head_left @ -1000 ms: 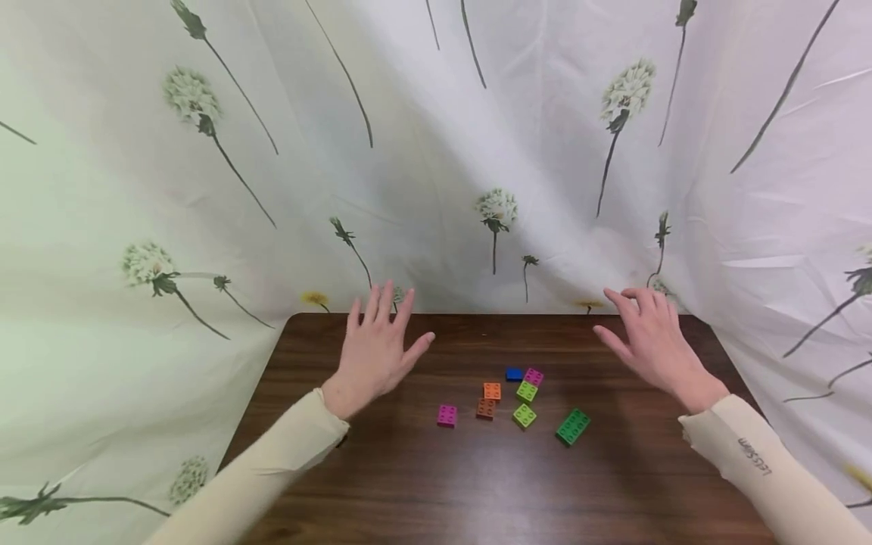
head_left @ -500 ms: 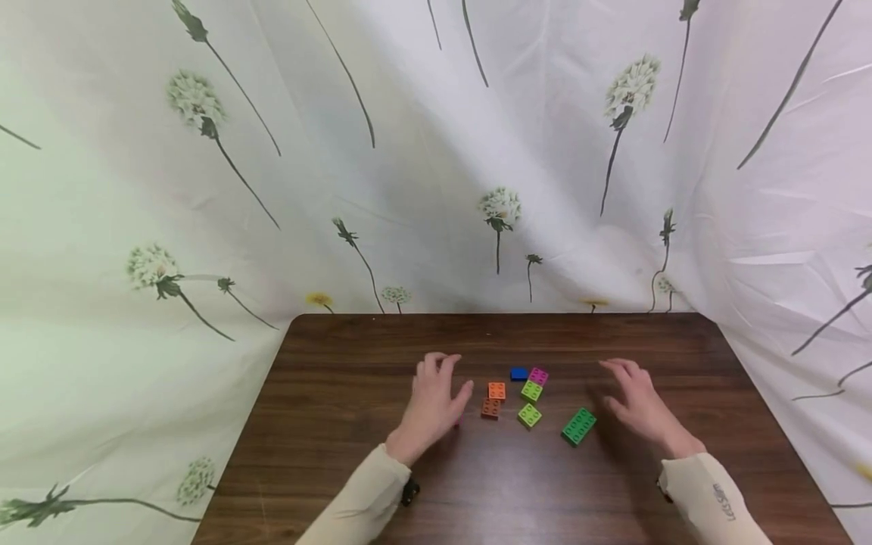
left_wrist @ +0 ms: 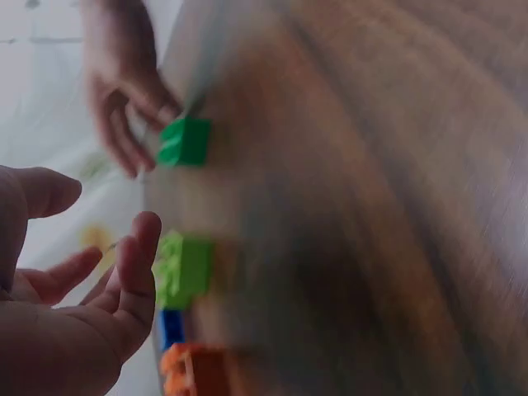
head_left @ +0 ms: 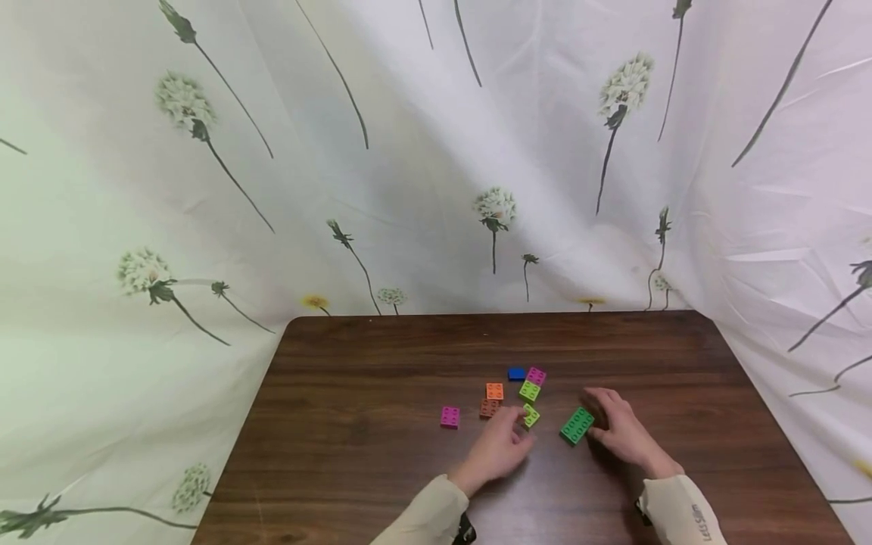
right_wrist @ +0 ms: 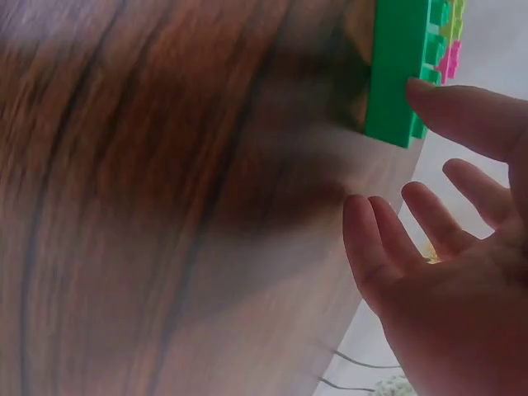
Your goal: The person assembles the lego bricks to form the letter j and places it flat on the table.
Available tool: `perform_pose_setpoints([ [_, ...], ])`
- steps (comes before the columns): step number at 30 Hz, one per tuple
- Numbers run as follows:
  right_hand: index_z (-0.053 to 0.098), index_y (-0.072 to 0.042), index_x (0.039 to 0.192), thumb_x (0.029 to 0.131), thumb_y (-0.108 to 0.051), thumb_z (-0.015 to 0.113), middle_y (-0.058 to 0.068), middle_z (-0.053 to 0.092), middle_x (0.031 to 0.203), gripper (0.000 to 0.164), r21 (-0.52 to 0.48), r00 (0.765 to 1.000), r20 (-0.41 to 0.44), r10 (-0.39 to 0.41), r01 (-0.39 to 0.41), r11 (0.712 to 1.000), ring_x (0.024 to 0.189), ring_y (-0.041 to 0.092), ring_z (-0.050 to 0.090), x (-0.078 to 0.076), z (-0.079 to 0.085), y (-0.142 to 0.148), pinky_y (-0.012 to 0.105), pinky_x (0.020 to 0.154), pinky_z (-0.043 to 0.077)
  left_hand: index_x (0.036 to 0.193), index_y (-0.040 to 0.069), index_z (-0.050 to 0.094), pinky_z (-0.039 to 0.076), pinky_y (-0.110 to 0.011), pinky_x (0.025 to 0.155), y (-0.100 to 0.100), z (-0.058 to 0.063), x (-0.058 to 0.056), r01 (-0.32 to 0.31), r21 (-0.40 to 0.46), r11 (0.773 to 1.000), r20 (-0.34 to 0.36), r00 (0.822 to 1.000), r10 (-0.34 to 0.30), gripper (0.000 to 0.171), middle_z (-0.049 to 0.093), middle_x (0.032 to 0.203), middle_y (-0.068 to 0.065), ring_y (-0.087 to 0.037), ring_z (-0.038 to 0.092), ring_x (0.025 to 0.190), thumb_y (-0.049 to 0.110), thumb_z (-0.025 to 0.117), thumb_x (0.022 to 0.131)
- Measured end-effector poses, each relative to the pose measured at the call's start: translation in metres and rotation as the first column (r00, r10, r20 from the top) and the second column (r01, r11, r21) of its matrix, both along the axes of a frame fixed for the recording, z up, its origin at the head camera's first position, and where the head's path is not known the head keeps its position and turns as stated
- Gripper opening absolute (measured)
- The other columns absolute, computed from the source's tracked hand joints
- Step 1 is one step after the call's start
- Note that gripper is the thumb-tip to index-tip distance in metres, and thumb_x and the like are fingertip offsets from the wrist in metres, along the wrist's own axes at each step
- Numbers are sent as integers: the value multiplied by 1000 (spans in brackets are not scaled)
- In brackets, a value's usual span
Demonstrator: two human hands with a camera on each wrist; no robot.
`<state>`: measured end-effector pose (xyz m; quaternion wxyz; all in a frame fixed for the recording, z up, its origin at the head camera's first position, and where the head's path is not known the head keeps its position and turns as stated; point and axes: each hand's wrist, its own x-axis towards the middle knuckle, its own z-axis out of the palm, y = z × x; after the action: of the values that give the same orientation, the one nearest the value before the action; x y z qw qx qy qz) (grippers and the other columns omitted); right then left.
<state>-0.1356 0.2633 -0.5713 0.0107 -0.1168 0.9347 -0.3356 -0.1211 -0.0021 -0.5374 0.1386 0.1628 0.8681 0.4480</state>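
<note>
In the head view my left hand (head_left: 499, 448) hovers low over the table, fingertips right at a lime-green toy brick (head_left: 532, 416) and overlapping a brown brick (head_left: 488, 409). The left wrist view has its thumb and fingers apart, with nothing between them. My right hand (head_left: 625, 430) is just right of the long dark green brick (head_left: 577, 425). Seen from the right wrist, the thumb (right_wrist: 466, 115) overlaps the end of that green brick (right_wrist: 400, 70), while the loosely bent fingers stay apart from it. A second lime brick (head_left: 529, 390) lies farther back.
An orange brick (head_left: 494, 390) lies against the brown one. A blue brick (head_left: 516, 374) and a magenta brick (head_left: 537, 376) are at the back of the group. Another magenta brick (head_left: 450, 417) sits alone to the left. Behind the dark wooden table (head_left: 354, 393) hangs a flowered white curtain (head_left: 422, 189).
Both hands have come down from the back of the table. My left hand has moved right, past the lone magenta brick, to the lime one; my right hand has moved left to the green brick.
</note>
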Motion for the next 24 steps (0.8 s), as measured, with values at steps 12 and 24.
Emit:
perform_pose_setpoints([
  [12,57,-7,128,77,5,70,17,54,130,54,-4,999,42,26,-25,1000,120,39,49,1,-10,-10,59,95,41,133,5,53,47,-34,96,28,-14,8,68,-175,982,34,997,-63,52,57,125,-9,-17,58,111,28,68,88],
  [24,64,-12,116,74,6,72,6,61,119,46,3,999,43,30,-30,1000,113,28,56,4,-12,-18,49,92,46,135,10,52,47,-35,98,31,-19,5,53,-202,978,60,997,-42,55,55,129,-5,-18,56,118,30,70,87],
])
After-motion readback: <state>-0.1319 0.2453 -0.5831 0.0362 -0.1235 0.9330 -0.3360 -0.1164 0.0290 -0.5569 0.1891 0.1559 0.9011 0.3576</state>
